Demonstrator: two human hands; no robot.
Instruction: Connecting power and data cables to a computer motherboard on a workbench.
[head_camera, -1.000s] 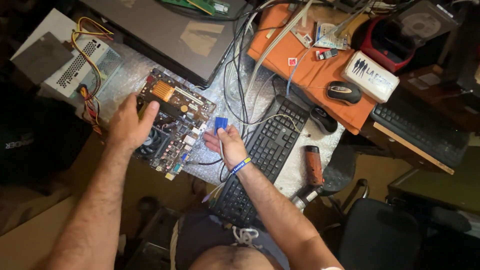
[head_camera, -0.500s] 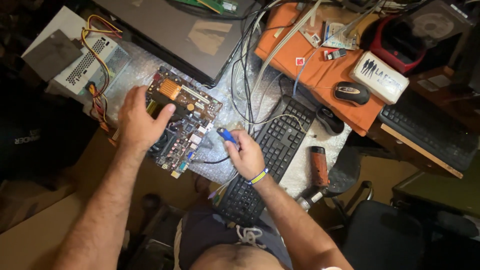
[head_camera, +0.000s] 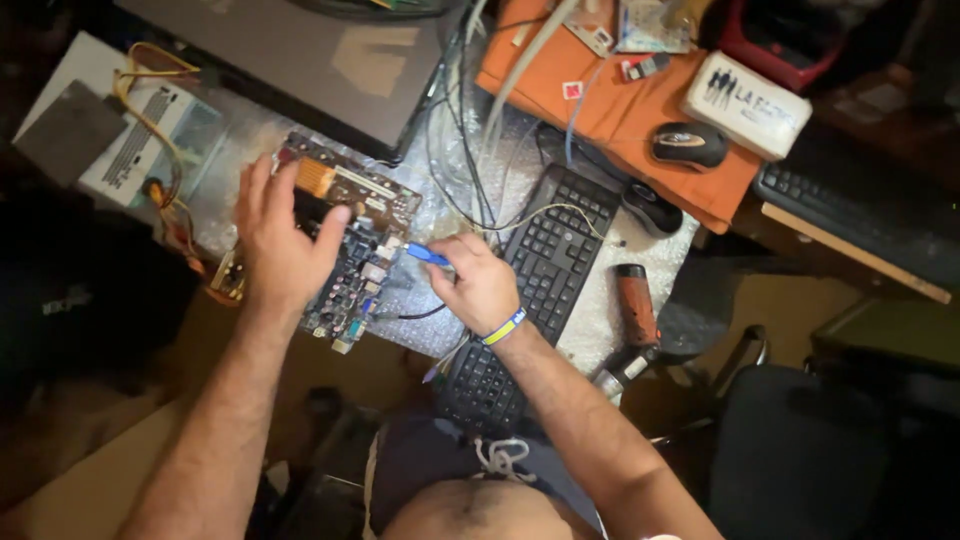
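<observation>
1. Head view: your left hand (head_camera: 280, 250) lies flat, fingers spread, on the green rectangular circuit board (head_camera: 345, 240), which rests on the bubble-wrapped table (head_camera: 600, 330).
2. Your right hand (head_camera: 480, 285) has its fingers pinched on a small blue-handled tool (head_camera: 428, 255) at the board's right edge, beside the black plastic keyboard (head_camera: 545, 270).

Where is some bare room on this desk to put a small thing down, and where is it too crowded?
Free: the bubble wrap between the black keyboard and the brown-handled tool. The closed laptop lid is also bare. Crowded: cables above the keyboard, the orange cloth, and the motherboard, where the left hand and right hand are.
</observation>
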